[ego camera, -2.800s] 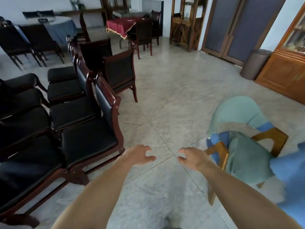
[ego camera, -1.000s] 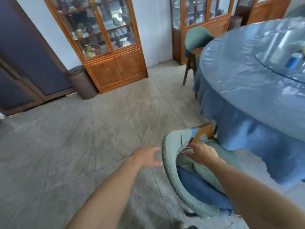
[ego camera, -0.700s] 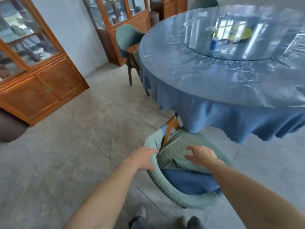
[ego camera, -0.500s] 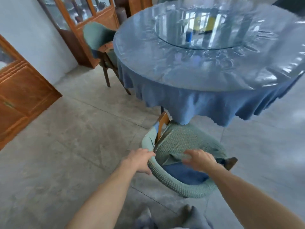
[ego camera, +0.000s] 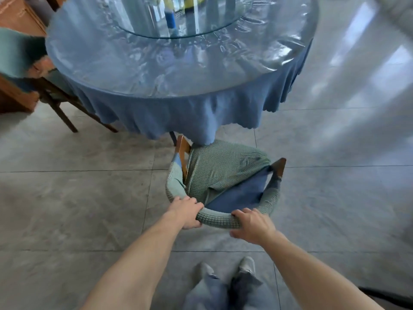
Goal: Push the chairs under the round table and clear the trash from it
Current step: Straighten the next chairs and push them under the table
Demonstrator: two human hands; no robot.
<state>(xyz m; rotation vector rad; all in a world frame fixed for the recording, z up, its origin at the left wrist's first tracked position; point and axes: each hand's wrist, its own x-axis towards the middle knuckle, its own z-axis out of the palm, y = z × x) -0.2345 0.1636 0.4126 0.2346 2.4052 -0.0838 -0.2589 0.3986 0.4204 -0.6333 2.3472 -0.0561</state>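
Observation:
A wooden chair (ego camera: 223, 173) with a green knitted cover and a blue seat cloth stands in front of me, its front edge just under the hanging blue tablecloth. My left hand (ego camera: 186, 211) grips the left part of its curved backrest. My right hand (ego camera: 251, 224) grips the right part. The round table (ego camera: 156, 70) has a clear plastic sheet and a glass turntable (ego camera: 190, 23). On the turntable stand a blue can (ego camera: 171, 20) and something yellow (ego camera: 192, 2), blurred.
A second green-covered chair (ego camera: 24, 61) sits at the table's left side, partly under the cloth. A wooden cabinet (ego camera: 13, 21) stands behind it at far left. Grey tiled floor lies open on both sides of me. My feet (ego camera: 228, 271) are just behind the chair.
I have turned to face the table squarely. Both hands shifted from the chair's cover to a grip on its backrest, and the chair now points at the table with its seat edge under the cloth.

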